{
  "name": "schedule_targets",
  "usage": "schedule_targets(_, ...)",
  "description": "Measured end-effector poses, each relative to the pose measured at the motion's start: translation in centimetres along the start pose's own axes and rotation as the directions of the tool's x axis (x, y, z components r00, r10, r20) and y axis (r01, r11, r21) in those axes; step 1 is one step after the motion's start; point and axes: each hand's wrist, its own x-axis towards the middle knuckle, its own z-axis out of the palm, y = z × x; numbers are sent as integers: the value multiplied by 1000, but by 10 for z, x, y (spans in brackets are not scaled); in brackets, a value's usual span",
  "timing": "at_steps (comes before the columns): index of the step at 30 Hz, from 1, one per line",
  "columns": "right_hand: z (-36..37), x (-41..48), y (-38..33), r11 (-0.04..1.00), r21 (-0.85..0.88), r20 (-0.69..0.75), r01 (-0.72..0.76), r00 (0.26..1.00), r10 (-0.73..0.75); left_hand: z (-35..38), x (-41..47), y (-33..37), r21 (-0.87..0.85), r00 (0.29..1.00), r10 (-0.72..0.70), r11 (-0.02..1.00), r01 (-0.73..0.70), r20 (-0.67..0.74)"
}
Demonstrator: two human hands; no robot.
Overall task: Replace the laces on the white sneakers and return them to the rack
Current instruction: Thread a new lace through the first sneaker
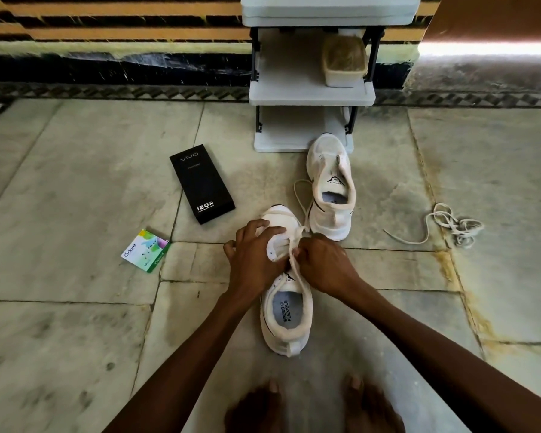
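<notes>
A white sneaker (286, 310) stands on the stone floor in front of me, toe pointing away. My left hand (253, 259) grips its upper on the left side, fingers curled over the front. My right hand (324, 264) pinches a cream lace (301, 203) at the eyelets; the lace loops away toward the second sneaker. That second white sneaker (331, 185) stands further off, without a lace, its toe at the foot of the white rack (310, 92). A loose bundle of laces (450, 226) lies on the floor to the right.
A black phone box (202, 182) lies left of the sneakers, and a small green and white Odonil box (145, 250) nearer to me on the left. A plastic container (344, 62) sits on the rack's middle shelf. My bare feet (313, 407) are at the bottom edge.
</notes>
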Motion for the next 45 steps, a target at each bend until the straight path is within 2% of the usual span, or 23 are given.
schedule_targets(2, -18, 1, -7, 973, 230, 11, 7, 1000, -10, -1, 0, 1, -25, 1000, 0, 1000, 0, 5)
schedule_targets(4, -47, -4, -15, 878, 476, -47, 53, 998, -35, -2, 0, 1, -50, 1000, -4, 999, 4, 13)
schedule_targets(6, -71, -11, -19, 788, 602, -112, 131, 991, -79, -2, -1, 1, -55, 1000, -14, 998, 16, 26)
schedule_targets(9, -76, -20, -16, 782, 588, -179, 208, 976, -125, -1, 0, 0, -52, 999, -22, 998, 24, 43)
schedule_targets(10, -70, -19, -11, 797, 566, -206, 211, 972, -110, -1, 0, 0, -51, 999, -21, 998, 23, 46)
schedule_targets(11, -62, -17, -4, 858, 473, -229, 203, 968, -103, -1, 1, 0, -57, 999, -22, 998, 24, 49)
schedule_targets(12, -53, -13, 3, 948, 268, -217, 174, 969, -116, 0, 1, 1, -66, 999, -21, 998, 24, 49)
schedule_targets(13, -43, -9, 12, 991, -4, -166, 137, 977, -135, 0, 2, 1, -79, 999, -22, 997, 25, 48)
schedule_targets(14, -33, -7, 20, 967, -228, -93, 114, 986, -138, 0, 1, 1, -98, 999, -20, 995, 24, 44)
schedule_targets(15, -25, -6, 26, 934, -349, -20, 77, 996, -90, 0, 0, 2, -126, 999, -18, 992, 23, 39)
schedule_targets(16, -19, -7, 30, 919, -393, 34, 40, 999, -29, 0, -1, 2, -161, 999, -19, 987, 23, 31)
schedule_targets(18, -15, -12, 30, 925, -379, 104, -8, 993, 51, -2, -3, 4, -222, 999, -39, 974, 43, 20)
schedule_targets(20, -19, -12, 22, 941, -337, 65, -19, 997, 43, -6, -3, 6, -225, 995, -94, 969, 100, 38)
schedule_targets(23, -31, 3, 6, 991, -126, -94, 35, 994, -47, -11, -1, 4, -231, 980, -183, 953, 197, 80)
schedule_targets(26, -37, 33, -14, 987, 7, -141, 158, 978, -156, -16, 1, 1, -324, 955, -272, 898, 297, 123)
schedule_targets(28, -32, 57, -26, 979, -40, -122, 200, 972, -203, -20, 2, 0, -357, 935, -315, 864, 354, 165)
schedule_targets(32, -8, 94, -38, 963, -119, 14, 242, 970, -242, -27, 3, -2, -382, 914, -352, 831, 404, 200)
schedule_targets(35, 2, 104, -38, 939, -209, -22, 275, 958, -285, -34, 2, -7, -446, 899, -360, 781, 436, 248)
schedule_targets(39, 2, 108, -43, 926, -295, -18, 237, 967, -253, -39, 2, -10, -479, 879, -379, 738, 476, 290)
schedule_targets(45, -19, 77, -29, 995, 45, -111, 93, 990, -87, -35, 3, -12, -503, 880, -387, 722, 475, 276)
